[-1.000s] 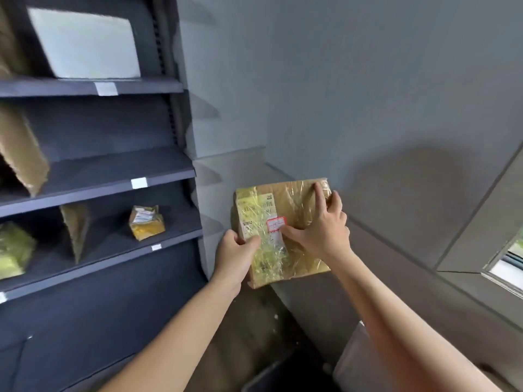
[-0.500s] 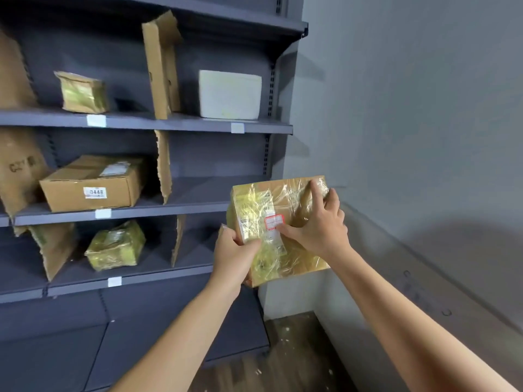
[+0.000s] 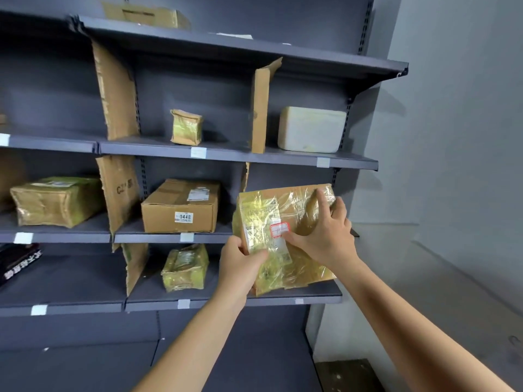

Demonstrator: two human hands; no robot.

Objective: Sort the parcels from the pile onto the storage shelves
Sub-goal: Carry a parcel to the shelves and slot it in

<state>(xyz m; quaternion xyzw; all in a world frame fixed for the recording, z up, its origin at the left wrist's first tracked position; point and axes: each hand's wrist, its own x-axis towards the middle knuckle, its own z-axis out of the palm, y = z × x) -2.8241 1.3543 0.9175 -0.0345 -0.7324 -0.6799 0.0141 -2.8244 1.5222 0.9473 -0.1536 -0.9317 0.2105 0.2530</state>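
Observation:
I hold a flat cardboard parcel (image 3: 294, 210) wrapped in yellowish clear tape, with a small red-framed sticker on its face. My left hand (image 3: 240, 267) grips its lower left edge, thumb on the front. My right hand (image 3: 322, 236) holds its right side, thumb near the sticker and fingers spread up to the top right corner. The parcel hangs in front of the right-hand bays of the dark grey storage shelves (image 3: 232, 302), between the middle and lower boards.
Cardboard dividers (image 3: 260, 108) split the shelves into bays. A box marked 0448 (image 3: 181, 207), a white foam box (image 3: 311, 128), several taped parcels (image 3: 185, 267) and a black item (image 3: 17, 261) occupy bays. A grey wall (image 3: 452, 137) stands right.
The view has swung left and up from the wall corner to the shelves. Both hands keep the same hold on the parcel, which is now in front of the shelf bays.

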